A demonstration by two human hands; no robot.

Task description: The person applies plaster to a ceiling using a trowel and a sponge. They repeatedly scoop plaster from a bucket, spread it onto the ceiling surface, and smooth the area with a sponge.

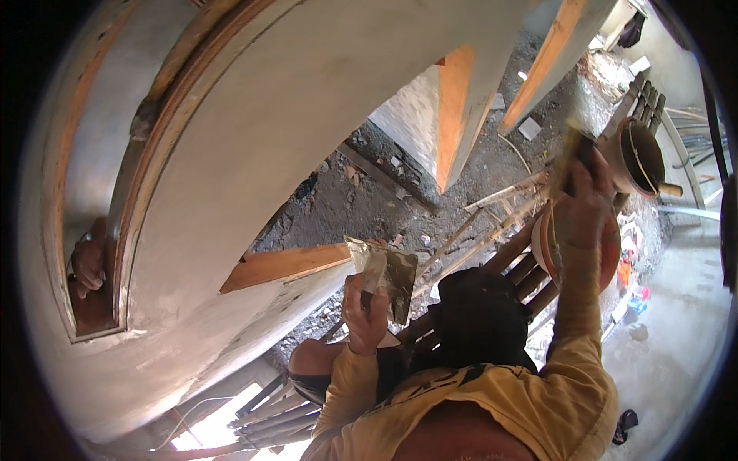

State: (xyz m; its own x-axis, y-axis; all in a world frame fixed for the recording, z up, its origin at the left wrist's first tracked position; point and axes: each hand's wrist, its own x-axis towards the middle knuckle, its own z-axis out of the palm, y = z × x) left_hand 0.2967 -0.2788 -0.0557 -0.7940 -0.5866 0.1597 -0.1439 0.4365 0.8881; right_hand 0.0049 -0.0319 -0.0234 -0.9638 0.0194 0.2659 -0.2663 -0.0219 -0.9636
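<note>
My left hand (365, 315) grips a square plate (398, 278) smeared with grey plaster, in front of my body beside a pale plastered wall (231, 146). My right hand (586, 196) reaches out to the right, closed on a dark block-like tool (576, 157) with a yellowish edge; motion blurs it, so its exact kind is unclear. Right beside that hand stands a tilted bucket (619, 146) with a dark inside. Under my right wrist sits an orange-rimmed round tub (611, 250).
Another person's hand (88, 261) shows in a framed wall opening at the far left. Wooden poles (511, 250) form a platform under the tub. Rubble (330, 203) covers the ground below. Orange-edged wall ends (455, 115) jut in from the top.
</note>
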